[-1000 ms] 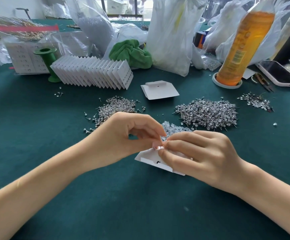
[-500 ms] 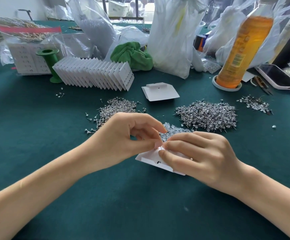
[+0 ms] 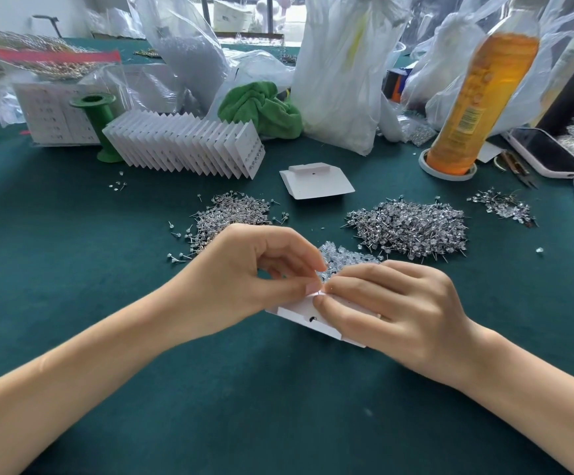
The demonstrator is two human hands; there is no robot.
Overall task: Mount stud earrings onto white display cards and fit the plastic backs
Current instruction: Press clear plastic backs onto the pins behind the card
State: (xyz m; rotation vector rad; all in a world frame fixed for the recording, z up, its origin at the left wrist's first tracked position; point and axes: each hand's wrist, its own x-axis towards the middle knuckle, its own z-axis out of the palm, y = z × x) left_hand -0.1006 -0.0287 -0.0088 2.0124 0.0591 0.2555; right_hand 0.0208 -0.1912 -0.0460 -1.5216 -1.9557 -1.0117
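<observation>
Barely anything's moved since half a second ago. Left hand (image 3: 244, 279) still pinches at the top edge of the white card (image 3: 295, 311), right hand (image 3: 388, 303) curled over it, fingertips meeting. Earring piles (image 3: 412, 228) just beyond the fingers. Orange bottle (image 3: 477, 101) label's unreadable.

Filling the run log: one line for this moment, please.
step: mounting stud | left hand: pinches at card edge | right hand: holds display card | stud: too small to see
</observation>
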